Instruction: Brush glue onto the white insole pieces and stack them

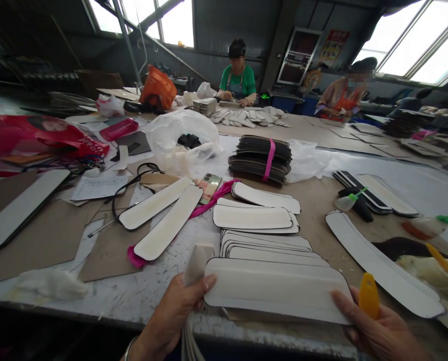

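Both my hands hold a long white strip with a black edge [276, 288] flat over the table's near edge. My left hand [179, 306] pinches its left end and also grips a beige cloth [196, 263] that sticks up between the fingers. My right hand [378, 331] grips the strip's right end, with an orange-handled tool [369, 296] tucked in the same hand. Just beyond the strip lies a fanned stack of like white strips [265, 243].
More white strips [160, 215] lie left of centre, another long one [382, 265] at right beside glue bottles [350, 200]. A banded dark bundle [261, 158], a plastic bag [182, 138] and a phone [209, 185] sit mid-table. Two other people work at the far end.
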{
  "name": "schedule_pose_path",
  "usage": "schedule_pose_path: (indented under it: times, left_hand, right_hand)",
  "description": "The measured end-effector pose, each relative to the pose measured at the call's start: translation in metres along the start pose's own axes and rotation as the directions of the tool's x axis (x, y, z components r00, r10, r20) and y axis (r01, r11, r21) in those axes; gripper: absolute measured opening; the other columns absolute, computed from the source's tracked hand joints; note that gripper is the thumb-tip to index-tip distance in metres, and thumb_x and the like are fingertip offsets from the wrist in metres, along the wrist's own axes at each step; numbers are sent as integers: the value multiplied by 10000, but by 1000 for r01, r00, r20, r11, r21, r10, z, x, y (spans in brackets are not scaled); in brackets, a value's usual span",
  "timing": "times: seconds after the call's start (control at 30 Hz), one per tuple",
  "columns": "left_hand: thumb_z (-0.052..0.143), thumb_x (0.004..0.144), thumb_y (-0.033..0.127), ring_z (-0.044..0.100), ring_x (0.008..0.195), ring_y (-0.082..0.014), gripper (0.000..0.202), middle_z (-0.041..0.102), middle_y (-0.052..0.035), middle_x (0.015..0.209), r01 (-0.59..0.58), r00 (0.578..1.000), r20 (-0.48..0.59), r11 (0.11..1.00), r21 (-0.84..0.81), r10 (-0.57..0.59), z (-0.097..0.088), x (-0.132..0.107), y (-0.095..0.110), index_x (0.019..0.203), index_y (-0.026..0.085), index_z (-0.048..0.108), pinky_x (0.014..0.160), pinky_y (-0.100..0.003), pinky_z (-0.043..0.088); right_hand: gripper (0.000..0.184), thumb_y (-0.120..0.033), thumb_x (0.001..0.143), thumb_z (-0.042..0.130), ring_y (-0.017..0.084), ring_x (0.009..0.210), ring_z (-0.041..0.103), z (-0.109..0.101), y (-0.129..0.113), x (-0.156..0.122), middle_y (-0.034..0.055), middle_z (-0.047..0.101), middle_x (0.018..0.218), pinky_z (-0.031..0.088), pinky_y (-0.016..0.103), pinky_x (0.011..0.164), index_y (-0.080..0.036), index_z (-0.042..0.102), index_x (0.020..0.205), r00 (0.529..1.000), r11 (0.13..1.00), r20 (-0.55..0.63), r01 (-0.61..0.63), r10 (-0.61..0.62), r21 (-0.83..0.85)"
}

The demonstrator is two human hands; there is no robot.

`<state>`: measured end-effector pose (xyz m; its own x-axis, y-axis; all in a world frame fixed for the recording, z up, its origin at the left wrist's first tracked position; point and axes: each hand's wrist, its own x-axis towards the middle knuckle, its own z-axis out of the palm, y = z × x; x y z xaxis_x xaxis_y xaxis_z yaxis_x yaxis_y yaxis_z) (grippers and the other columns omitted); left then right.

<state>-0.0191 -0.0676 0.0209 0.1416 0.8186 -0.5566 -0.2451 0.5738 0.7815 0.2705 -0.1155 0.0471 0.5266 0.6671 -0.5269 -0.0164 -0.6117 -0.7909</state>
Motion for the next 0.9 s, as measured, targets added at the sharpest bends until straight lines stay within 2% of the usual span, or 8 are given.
schedule_pose_path:
  times: [0.13,0.23,0.3,0.4,0.53,0.67,0.8,0.9]
  left_hand:
    - [723,633,399,467,565,-91,321,561,1,617,36,998,49,996,-86,-32,-4,-1,1,758,116,638,501,-166,390]
    - [716,648,397,539,640,-134,340,616,-26,667,43,999,23,992,-117,-41,-6,0,-1,828,114,656,572,-206,458]
    - [707,657,407,545,649,-142,371,634,-38,687,43,999,-1,992,-120,-43,-7,1,-3,873,108,660,569,-211,463]
    - [718,648,405,535,634,-137,366,621,-33,653,43,999,-8,992,-123,-44,-8,1,-3,849,104,666,549,-198,453]
    - [766,612,336,419,480,-59,271,539,16,554,121,991,91,964,-236,-102,-9,-1,-1,713,110,655,433,-142,370]
    - [785,599,304,369,465,-33,285,514,26,593,201,979,102,929,-310,-177,-7,1,-1,768,110,662,406,-127,330]
    - [701,687,399,343,486,-36,304,500,19,621,157,985,106,955,-252,-135,-5,6,0,749,107,643,433,-131,341]
    - [650,717,459,310,486,-38,352,475,23,596,108,992,82,971,-212,-93,-3,9,1,711,109,619,440,-132,328]
  right_hand:
    - [457,-590,568,687,63,401,320,12,2,-8,-75,381,393,283,176,404,-176,529,678,999,999,27,18,-17,-26]
    - [481,-605,554,692,50,392,300,17,5,-8,-79,371,391,245,163,403,-170,517,659,997,1000,82,2,-2,2]
    - [486,-609,555,690,44,384,286,18,8,-7,-79,374,388,230,160,398,-171,501,646,995,1000,104,-2,-1,20]
    - [475,-600,568,691,43,376,281,19,11,-6,-79,381,375,233,157,391,-170,506,645,995,1000,104,-1,-1,27]
    - [443,-562,577,713,39,374,275,17,12,-5,-89,351,377,241,146,381,-175,506,643,983,993,182,-29,8,115]
    - [371,-498,605,725,53,364,277,15,10,-3,-98,303,395,290,167,376,-197,518,671,962,970,271,-77,11,233]
    - [385,-506,631,714,27,379,273,13,9,5,-93,340,424,269,115,373,-182,515,689,960,974,278,-90,29,209]
    - [406,-524,617,713,36,387,297,12,9,10,-84,359,435,267,115,356,-182,502,678,980,991,199,-32,6,127]
